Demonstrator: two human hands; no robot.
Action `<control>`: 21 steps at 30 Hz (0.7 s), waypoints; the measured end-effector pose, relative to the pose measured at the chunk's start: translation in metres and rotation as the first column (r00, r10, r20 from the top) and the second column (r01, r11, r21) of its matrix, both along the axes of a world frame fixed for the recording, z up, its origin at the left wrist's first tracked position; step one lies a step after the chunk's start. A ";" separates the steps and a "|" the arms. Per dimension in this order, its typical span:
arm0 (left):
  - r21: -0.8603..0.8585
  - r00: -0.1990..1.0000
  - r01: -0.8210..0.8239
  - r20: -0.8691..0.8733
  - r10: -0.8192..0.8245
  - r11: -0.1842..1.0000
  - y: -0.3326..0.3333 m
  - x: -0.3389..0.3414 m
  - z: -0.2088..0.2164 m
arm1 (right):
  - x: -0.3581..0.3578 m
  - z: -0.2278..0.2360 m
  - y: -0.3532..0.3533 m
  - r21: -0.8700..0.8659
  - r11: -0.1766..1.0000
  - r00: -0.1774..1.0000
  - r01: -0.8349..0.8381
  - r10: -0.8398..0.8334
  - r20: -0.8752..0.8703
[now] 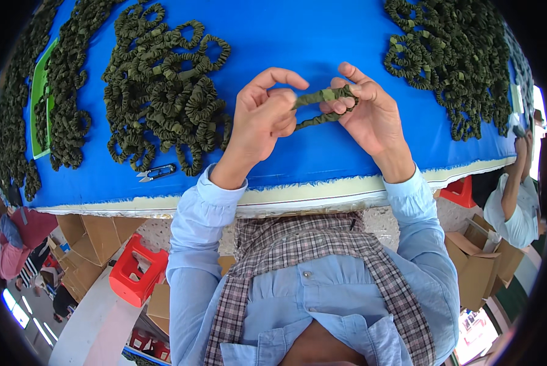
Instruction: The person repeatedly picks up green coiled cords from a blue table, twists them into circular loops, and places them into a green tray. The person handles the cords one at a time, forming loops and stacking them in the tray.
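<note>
The right hand (371,116) pinches the right end of a dark green ruffled loop (312,97) between its thumb and fingers, with other fingertips passing through and behind the fabric. The left hand (262,116) has its fingers curled in narrowly on the loop's left end; they are slightly blurred there, and their exact grip cannot be told. Between the two hands the loop is stretched out sideways, raised over the blue table cover (286,36), with a lighter green patch on its upper strand.

Just left of the left hand lies a heaped pile of similar loops (157,85), and a small pair of thread snips (157,172) rests at the pile's lower edge. Farther left a bright green tray (38,100) stands among more loops. Well to the right of the right hand is another pile (462,61).

The person wears a light blue shirt (194,262) and a checked apron (310,244). Below the table edge, a red plastic stool (123,277) stands beside cardboard boxes (106,235). At the far right, a co-worker's pale sleeve (517,213) shows near the table.
</note>
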State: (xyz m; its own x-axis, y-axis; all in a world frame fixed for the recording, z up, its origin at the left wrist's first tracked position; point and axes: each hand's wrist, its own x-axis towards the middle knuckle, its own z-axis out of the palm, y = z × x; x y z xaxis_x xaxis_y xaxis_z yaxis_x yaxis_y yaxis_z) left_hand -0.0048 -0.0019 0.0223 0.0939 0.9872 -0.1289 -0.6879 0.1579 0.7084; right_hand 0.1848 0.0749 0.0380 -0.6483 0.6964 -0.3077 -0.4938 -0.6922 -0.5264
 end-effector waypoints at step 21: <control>0.167 0.633 -0.138 -0.743 0.217 0.976 0.000 0.014 0.008 | -0.009 -0.010 -0.001 0.026 0.999 0.995 -0.030 0.027 0.099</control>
State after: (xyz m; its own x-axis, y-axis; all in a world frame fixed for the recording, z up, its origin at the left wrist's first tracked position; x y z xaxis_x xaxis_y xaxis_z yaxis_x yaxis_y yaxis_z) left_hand 0.0089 -0.0019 0.0306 -0.1754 0.9844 0.0121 0.0829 0.0025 0.9966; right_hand 0.1761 0.0737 0.0278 -0.6357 0.6869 -0.3523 -0.4188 -0.6902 -0.5901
